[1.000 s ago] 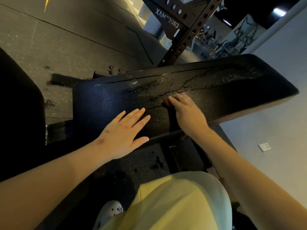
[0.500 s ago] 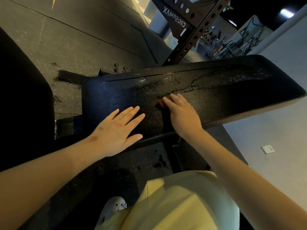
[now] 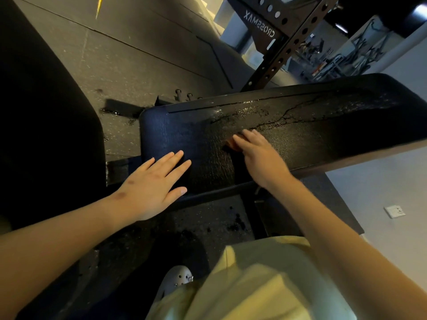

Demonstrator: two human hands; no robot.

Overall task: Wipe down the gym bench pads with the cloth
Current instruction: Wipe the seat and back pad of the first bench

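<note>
Mid-wipe: the right hand [image 3: 256, 155] presses a cloth [image 3: 230, 144] with flat fingers onto the wet bench pad [image 3: 335, 125], the left hand [image 3: 152, 181] rests flat; the next stroke probably needs steady pressure.

Left hand [image 3: 157, 181] flat, fingers spread; right hand [image 3: 261, 158] palm-down.

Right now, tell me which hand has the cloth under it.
The right hand: it presses a small orange cloth onto the bench pad. The left hand lies flat on bare pad, nothing beneath it.
</note>
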